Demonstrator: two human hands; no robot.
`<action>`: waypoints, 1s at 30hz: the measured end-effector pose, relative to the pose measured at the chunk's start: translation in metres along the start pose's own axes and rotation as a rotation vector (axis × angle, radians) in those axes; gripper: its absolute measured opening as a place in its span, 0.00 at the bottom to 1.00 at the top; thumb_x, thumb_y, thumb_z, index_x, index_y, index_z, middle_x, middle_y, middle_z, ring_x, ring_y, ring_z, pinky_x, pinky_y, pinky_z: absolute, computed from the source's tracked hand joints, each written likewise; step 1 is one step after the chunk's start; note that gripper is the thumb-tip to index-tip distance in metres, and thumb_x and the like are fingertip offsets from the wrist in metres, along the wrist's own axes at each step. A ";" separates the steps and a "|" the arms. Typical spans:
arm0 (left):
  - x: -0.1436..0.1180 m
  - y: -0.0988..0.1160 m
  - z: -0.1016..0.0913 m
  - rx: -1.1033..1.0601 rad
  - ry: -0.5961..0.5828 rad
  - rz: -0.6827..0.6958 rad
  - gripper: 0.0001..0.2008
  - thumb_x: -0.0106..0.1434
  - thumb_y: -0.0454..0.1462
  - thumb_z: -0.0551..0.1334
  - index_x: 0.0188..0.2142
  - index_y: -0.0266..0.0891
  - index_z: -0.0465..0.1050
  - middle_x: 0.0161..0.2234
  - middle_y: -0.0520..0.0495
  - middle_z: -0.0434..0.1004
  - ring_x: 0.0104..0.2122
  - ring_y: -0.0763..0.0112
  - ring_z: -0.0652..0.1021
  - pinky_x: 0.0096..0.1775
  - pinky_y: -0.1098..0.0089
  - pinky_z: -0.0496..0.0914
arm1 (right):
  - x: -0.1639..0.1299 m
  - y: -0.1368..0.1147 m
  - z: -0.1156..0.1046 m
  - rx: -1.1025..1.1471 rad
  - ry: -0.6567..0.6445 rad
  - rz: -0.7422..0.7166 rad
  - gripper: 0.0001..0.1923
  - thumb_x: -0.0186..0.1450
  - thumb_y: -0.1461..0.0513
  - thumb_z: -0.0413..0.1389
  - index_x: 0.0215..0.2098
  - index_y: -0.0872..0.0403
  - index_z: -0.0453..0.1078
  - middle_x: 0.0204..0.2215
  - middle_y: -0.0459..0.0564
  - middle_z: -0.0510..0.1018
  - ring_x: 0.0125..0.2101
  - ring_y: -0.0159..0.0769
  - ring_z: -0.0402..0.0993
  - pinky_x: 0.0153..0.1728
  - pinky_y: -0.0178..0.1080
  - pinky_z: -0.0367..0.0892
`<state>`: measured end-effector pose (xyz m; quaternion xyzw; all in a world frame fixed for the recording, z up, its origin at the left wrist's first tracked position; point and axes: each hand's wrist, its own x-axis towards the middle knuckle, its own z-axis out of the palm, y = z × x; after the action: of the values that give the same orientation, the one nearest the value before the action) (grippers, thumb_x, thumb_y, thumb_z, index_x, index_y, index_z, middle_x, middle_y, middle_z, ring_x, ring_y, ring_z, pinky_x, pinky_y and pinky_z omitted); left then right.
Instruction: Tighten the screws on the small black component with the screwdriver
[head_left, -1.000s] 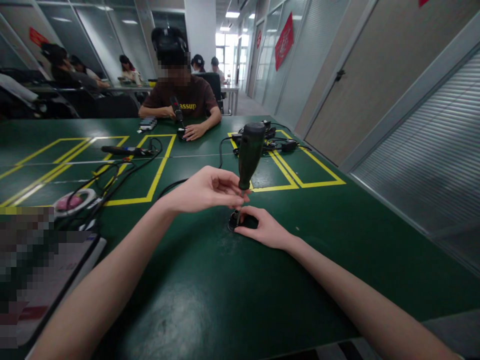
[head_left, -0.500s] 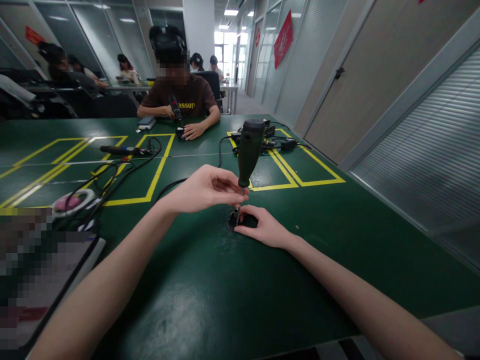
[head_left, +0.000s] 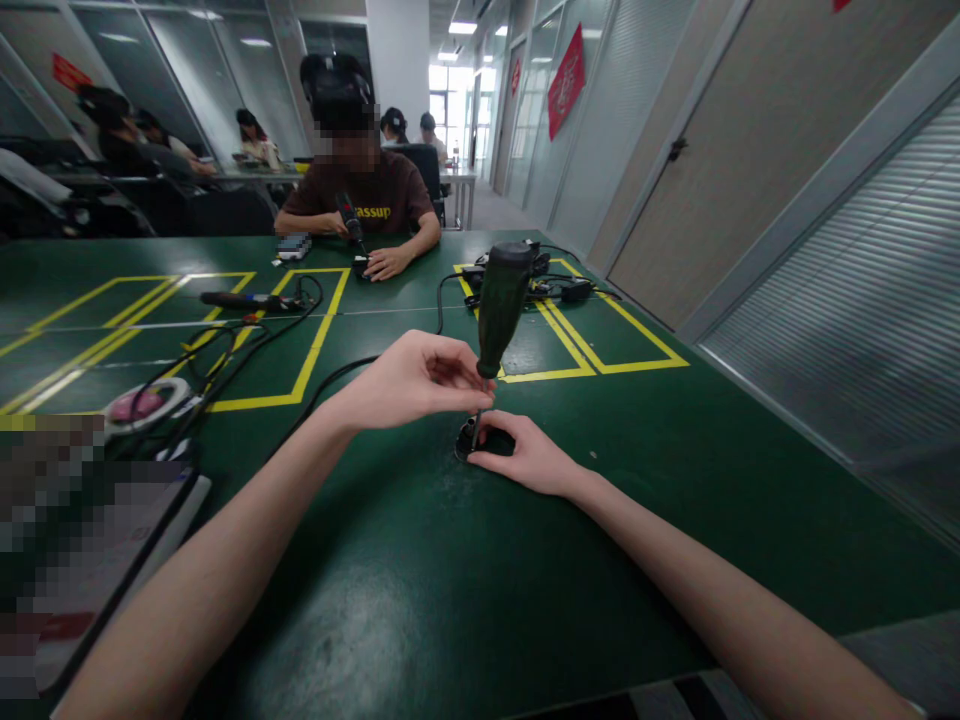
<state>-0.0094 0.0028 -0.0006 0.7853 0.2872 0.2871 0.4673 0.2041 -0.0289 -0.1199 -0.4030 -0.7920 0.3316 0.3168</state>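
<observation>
Left hand [head_left: 409, 385] with fingertips pinched around the lower end of an upright dark green electric screwdriver [head_left: 501, 305], its bit on a small black round part [head_left: 491, 442], right hand [head_left: 529, 458] curled around that part, pressing it onto the green table mat [head_left: 420, 580]

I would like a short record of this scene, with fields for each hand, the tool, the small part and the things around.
left hand: pinches the lower end of the electric screwdriver, fingers shut on it
right hand: rests on the table, holding the small black part
electric screwdriver: upright, slightly tilted, bit pointing down at the part
small black part: lies on the green table, partly hidden by the fingers
surroundings: yellow tape lines, black cables, a second screwdriver lying flat
other person: sits opposite, holding a similar tool
</observation>
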 end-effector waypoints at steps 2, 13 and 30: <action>0.000 0.000 0.000 0.002 -0.002 0.007 0.12 0.55 0.39 0.76 0.31 0.33 0.79 0.32 0.43 0.86 0.31 0.67 0.83 0.35 0.71 0.78 | 0.000 0.000 0.000 0.001 -0.001 0.002 0.10 0.65 0.59 0.65 0.44 0.54 0.76 0.38 0.50 0.82 0.38 0.39 0.78 0.45 0.43 0.73; 0.000 0.002 0.001 -0.024 -0.007 0.002 0.11 0.55 0.37 0.75 0.31 0.34 0.76 0.31 0.46 0.85 0.30 0.71 0.82 0.35 0.73 0.77 | 0.000 0.001 0.000 0.016 0.001 0.010 0.10 0.65 0.59 0.64 0.44 0.54 0.76 0.39 0.51 0.82 0.38 0.40 0.78 0.45 0.44 0.73; 0.002 -0.007 0.005 -0.171 -0.058 -0.002 0.14 0.56 0.36 0.75 0.35 0.34 0.72 0.31 0.47 0.83 0.28 0.71 0.82 0.33 0.72 0.77 | -0.001 0.005 0.001 -0.009 0.026 0.002 0.14 0.64 0.58 0.65 0.46 0.54 0.76 0.36 0.50 0.81 0.38 0.42 0.79 0.45 0.44 0.73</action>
<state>-0.0058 0.0044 -0.0084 0.7501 0.2487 0.2875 0.5411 0.2057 -0.0277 -0.1250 -0.4096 -0.7889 0.3231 0.3248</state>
